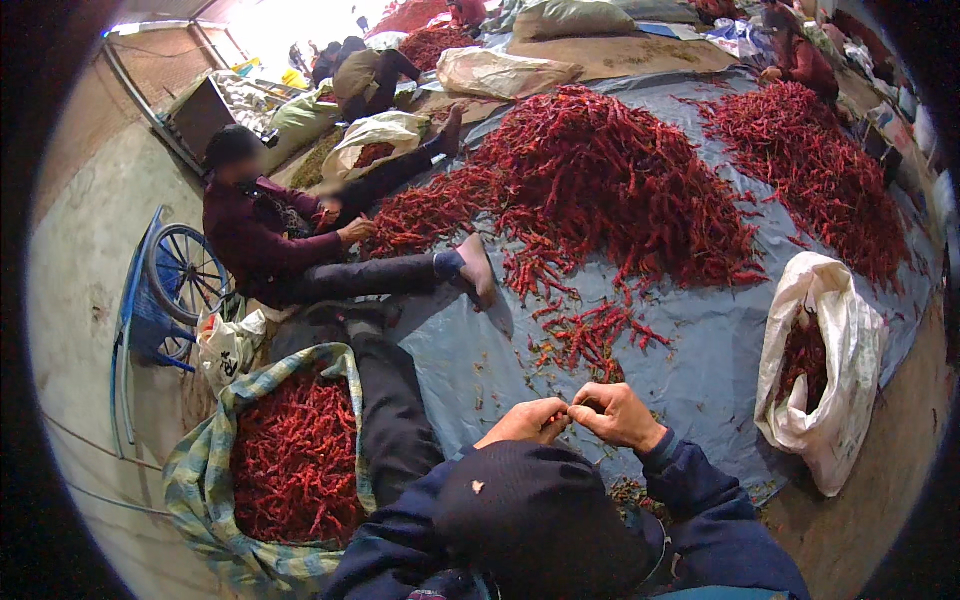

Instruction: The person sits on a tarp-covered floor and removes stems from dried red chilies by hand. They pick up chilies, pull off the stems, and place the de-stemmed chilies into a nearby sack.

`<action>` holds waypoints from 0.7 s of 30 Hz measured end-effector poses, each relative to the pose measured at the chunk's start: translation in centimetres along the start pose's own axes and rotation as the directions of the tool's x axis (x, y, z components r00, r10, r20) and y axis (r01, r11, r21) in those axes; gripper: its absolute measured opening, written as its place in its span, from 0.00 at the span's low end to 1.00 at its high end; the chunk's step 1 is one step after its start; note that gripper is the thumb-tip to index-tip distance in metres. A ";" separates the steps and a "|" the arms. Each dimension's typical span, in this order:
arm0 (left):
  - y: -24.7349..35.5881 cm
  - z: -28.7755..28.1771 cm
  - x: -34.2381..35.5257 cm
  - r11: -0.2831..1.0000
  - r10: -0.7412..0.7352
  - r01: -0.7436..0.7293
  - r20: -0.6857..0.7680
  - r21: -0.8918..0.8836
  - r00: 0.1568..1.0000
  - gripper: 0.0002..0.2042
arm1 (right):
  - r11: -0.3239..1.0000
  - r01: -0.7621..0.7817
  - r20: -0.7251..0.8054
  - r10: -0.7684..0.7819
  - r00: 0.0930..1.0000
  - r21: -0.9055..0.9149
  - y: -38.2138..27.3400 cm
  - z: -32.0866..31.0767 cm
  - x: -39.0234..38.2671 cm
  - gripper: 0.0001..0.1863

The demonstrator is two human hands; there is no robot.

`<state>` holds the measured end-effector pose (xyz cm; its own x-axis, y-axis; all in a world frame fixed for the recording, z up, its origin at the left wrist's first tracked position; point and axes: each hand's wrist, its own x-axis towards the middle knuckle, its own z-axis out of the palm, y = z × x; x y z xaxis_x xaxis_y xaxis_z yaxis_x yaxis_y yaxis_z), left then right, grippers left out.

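Note:
My left hand [530, 420] and my right hand [618, 415] meet in front of me over the blue-grey sheet [465, 365]. Both are closed, with thumbs and fingertips pinched together where they touch. A speck of red shows by the left fingers, but what they hold is too small to make out. Just beyond my hands lies a small scatter of dried red chili peppers [595, 335], with loose stems and bits around it. Farther off rises a large chili heap [610, 185]. At my left stands an open checked sack [195, 470] full of red chilies.
A white woven sack [850, 350], partly filled with chilies, leans open at the right. Another heap [815, 180] lies beyond it. To the left a co-worker [270, 225] sits with legs stretched across the sheet, near a blue wheeled cart [160, 290]. More people and sacks are farther back.

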<state>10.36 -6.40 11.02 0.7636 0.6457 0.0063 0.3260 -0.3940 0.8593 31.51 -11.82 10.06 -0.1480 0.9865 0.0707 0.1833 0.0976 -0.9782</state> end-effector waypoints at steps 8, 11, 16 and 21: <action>0.2 -0.4 -0.2 0.992 -0.093 0.102 0.133 -0.070 0.987 0.06 | 0.968 -0.157 0.189 0.120 0.975 0.196 1.7 0.0 -0.3 0.13; 0.6 -0.6 -0.3 0.977 -0.139 0.160 0.146 -0.143 0.979 0.05 | 0.881 -0.332 0.278 0.244 0.929 0.337 2.5 0.2 -0.1 0.13; -2.6 0.4 -1.4 0.874 -0.305 0.309 0.072 -0.374 0.950 0.08 | 0.990 -0.057 -0.048 0.063 0.997 0.128 2.7 3.0 0.3 0.11; -3.9 2.1 -0.5 0.851 -0.353 0.298 -0.050 -0.432 0.934 0.08 | 0.969 0.088 -0.326 -0.163 0.931 -0.232 4.1 4.8 0.1 0.06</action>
<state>9.91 -6.53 6.55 0.5709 0.7748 -0.2717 0.2644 0.1398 0.9542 27.57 -11.91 5.14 0.1493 0.9457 0.2887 0.3902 0.2120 -0.8960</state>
